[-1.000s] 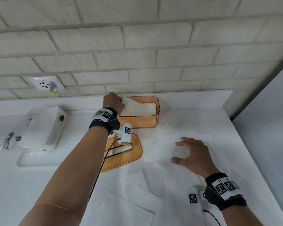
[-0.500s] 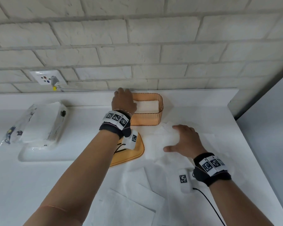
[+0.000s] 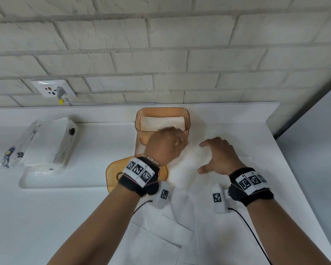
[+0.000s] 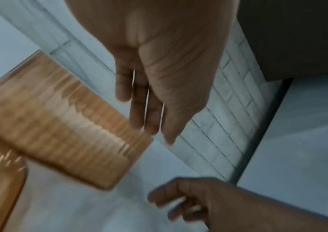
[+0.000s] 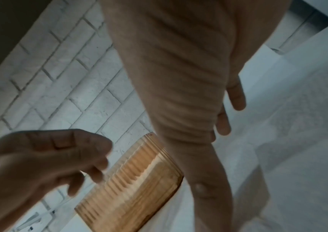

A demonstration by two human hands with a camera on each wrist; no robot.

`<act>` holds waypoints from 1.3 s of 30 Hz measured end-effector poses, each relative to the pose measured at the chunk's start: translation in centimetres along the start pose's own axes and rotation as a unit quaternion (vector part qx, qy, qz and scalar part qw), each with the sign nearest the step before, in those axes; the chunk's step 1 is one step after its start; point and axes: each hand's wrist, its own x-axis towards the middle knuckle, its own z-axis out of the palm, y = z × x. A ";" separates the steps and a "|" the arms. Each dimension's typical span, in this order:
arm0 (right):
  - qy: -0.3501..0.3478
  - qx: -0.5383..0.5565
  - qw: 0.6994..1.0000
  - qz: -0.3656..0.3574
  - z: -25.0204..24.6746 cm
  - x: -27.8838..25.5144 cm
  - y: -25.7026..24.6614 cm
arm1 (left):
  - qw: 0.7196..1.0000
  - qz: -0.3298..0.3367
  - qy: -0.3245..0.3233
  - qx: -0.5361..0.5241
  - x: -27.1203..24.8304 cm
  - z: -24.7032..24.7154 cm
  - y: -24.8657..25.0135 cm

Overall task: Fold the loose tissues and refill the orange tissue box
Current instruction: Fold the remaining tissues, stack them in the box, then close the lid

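Your empty, relaxed left hand [image 3: 165,145] and right hand [image 3: 219,156] converge on a loose tissue [image 3: 187,169] at 5 o'clock from the part-filled orange tissue box [image 3: 162,122]: next, fold it

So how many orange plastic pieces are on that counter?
2. The ribbed orange tissue box stands at the back near the wall, with tissues inside. Its flat orange lid lies nearer, partly under the left hand and wrist. Nothing else orange shows.

White tabletop [image 3: 46,217]; whitewashed brick wall [image 3: 161,54] behind it; wall socket [image 3: 50,90] low on that wall, left; grey panel [image 3: 317,140] right.
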 end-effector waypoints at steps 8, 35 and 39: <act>-0.024 -0.079 0.995 -0.048 1.2 -1.3 -0.6 | 0.950 -0.050 -0.269 0.147 -2.4 4.3 0.3; -0.092 0.133 0.983 -0.084 1.5 -6.8 -3.6 | 0.664 -0.389 0.125 -0.627 -8.7 -2.9 0.6; -0.104 -0.001 0.983 -0.153 3.5 -8.3 -4.6 | 0.753 -0.398 0.113 -0.511 -12.5 -7.0 -1.8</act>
